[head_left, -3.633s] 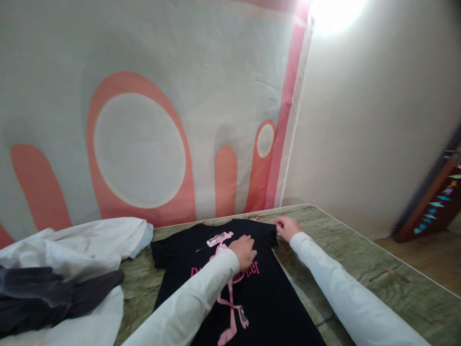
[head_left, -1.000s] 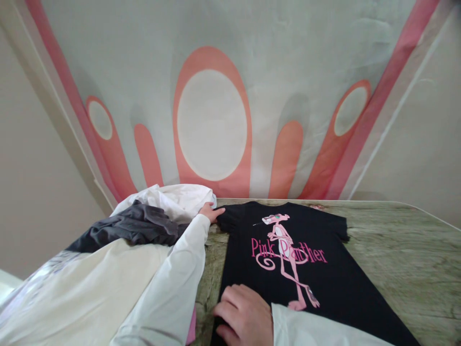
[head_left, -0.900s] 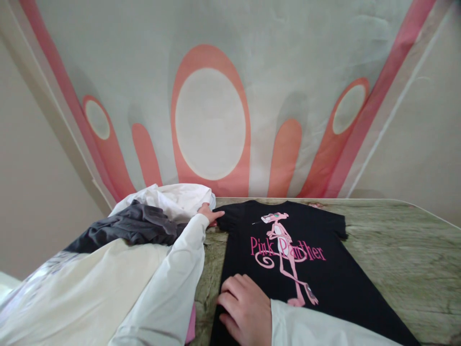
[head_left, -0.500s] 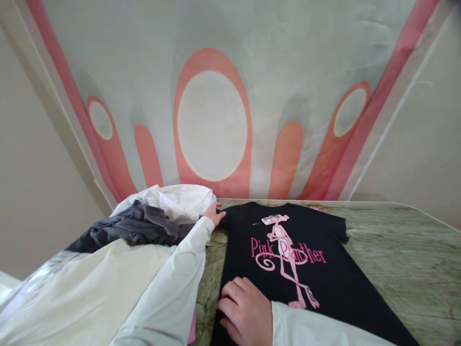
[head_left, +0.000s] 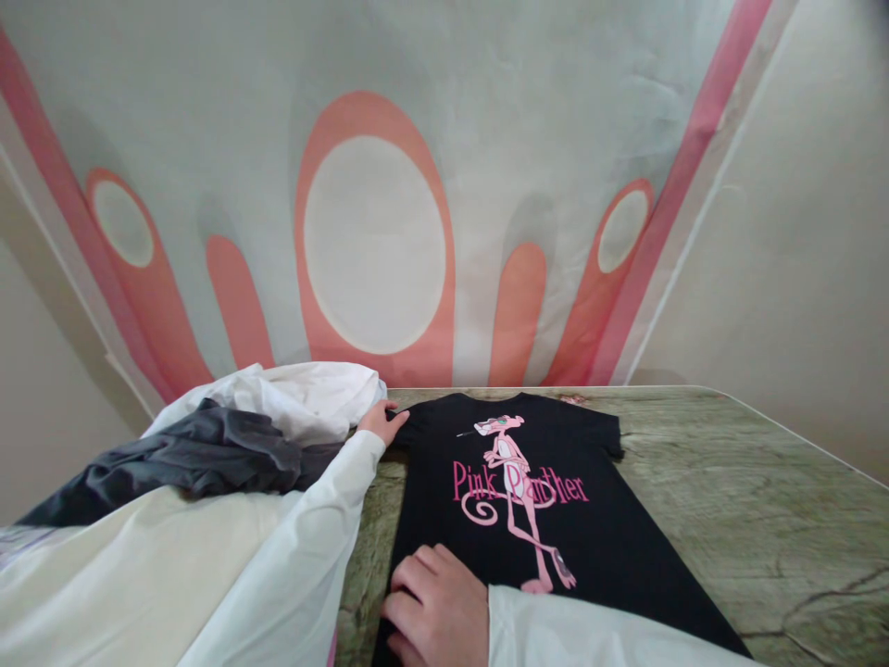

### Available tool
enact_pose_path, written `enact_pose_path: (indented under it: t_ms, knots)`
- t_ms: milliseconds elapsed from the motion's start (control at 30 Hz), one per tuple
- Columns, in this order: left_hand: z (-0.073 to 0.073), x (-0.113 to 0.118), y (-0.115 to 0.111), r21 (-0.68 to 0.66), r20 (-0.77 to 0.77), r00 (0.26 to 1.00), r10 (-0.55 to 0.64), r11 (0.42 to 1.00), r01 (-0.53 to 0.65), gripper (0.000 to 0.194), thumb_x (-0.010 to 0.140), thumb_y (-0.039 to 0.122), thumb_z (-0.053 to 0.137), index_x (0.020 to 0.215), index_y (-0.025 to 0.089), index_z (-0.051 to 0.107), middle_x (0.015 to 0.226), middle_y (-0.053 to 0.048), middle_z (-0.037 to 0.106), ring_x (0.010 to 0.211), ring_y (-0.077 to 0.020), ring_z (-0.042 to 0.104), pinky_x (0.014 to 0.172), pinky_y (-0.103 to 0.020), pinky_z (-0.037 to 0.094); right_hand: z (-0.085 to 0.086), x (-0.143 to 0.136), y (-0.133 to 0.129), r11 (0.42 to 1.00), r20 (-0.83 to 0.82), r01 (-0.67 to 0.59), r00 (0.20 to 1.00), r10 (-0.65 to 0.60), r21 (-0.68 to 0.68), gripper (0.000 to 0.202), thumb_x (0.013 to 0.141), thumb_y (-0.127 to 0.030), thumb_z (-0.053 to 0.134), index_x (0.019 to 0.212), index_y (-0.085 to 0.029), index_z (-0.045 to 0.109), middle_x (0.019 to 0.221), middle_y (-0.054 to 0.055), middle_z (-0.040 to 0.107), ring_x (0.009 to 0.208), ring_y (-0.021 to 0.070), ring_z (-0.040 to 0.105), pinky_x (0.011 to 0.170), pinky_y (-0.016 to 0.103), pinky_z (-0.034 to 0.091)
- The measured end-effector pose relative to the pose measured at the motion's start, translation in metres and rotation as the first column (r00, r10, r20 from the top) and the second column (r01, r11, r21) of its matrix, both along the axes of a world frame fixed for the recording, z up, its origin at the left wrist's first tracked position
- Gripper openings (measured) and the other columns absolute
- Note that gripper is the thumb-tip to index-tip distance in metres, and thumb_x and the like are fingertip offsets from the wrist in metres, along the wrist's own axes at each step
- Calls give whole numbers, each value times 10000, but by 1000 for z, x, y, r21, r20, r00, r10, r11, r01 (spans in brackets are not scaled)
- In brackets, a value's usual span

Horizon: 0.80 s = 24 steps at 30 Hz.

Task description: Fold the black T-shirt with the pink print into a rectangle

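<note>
A black T-shirt (head_left: 444, 528) with a pink panther figure and pink lettering lies spread flat, its neckline toward the wall. My left hand (head_left: 381, 424) is at the end of its left sleeve, thumb and fingers closed on the cloth. Lower down, my right hand (head_left: 444, 602) rests at the shirt's left side edge, fingers curled over the fabric there; the fingertips are partly hidden. Both my forearms wear white sleeves, the right one lying across the shirt's lower part.
Left of the shirt lies a heap of clothes: a white garment (head_left: 306, 398), a dark grey garment (head_left: 201, 454) and a cream garment (head_left: 145, 565). The wood-patterned table (head_left: 715, 482) meets a wall with a pink and orange printed panel (head_left: 375, 102).
The view has turned slightly to the right, so everything sits further left in it. Both hands keep their places on the T-shirt.
</note>
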<state>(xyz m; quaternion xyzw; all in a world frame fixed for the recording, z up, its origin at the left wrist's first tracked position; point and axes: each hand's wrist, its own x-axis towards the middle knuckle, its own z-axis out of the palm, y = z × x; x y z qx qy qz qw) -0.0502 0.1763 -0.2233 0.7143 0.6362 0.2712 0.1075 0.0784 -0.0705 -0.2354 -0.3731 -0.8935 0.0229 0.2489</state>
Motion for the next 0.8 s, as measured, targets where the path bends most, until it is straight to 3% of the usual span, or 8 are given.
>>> enact_pose_path:
  t_ms: [100, 200, 333, 467, 600, 800]
  knots:
    - [-4, -6, 3, -19, -81, 992, 95, 995, -97, 368, 760, 422, 557, 1014, 156, 539, 734, -38, 606, 760, -208, 594, 704, -290, 425, 0, 0, -1, 1000, -4, 4, 1000, -4, 1, 241, 713, -361, 628, 869, -200, 540, 898, 20, 529, 806, 180, 428, 630, 313, 312]
    - [-8, -10, 8, -50, -118, 988, 104, 993, -110, 375, 774, 375, 541, 1071, 149, 510, 686, -27, 590, 731, -204, 592, 694, -291, 417, 0, 0, -2, 1000, -8, 1, 1000, -1, 9, 241, 702, -338, 635, 877, -201, 540, 898, 19, 530, 803, 179, 429, 632, 316, 314]
    - [-7, -10, 7, -33, -97, 994, 49, 998, -53, 320, 735, 331, 577, 1010, 169, 553, 630, 6, 563, 690, -183, 575, 645, -260, 405, -2, 1, 2, 999, 7, -31, 1000, 30, 27, 267, 689, -361, 639, 877, -198, 540, 890, 20, 533, 787, 178, 431, 609, 310, 315]
    - [6, -5, -2, 9, -60, 998, -34, 999, 35, 193, 759, 278, 530, 920, 208, 609, 541, 42, 505, 588, -142, 536, 562, -223, 367, -3, 1, 5, 998, 27, -54, 998, 53, 37, 273, 693, -383, 631, 870, -198, 538, 889, 18, 534, 780, 178, 435, 597, 304, 318]
    - [19, -1, -12, 121, -46, 996, -72, 990, 77, 329, 814, 295, 459, 1119, 233, 565, 497, 53, 460, 524, -130, 495, 528, -215, 339, -3, 0, 3, 999, 36, -25, 999, 23, 45, 268, 713, -390, 617, 885, -199, 539, 893, 24, 530, 796, 179, 437, 614, 311, 330]
    - [19, 0, -13, 93, -110, 992, -67, 993, 77, 401, 803, 290, 490, 1198, 234, 528, 541, 27, 525, 564, -145, 540, 550, -222, 365, -2, -1, -1, 998, 31, -1, 1000, -2, 66, 250, 707, -373, 625, 865, -198, 540, 878, 24, 529, 784, 178, 432, 604, 311, 323]
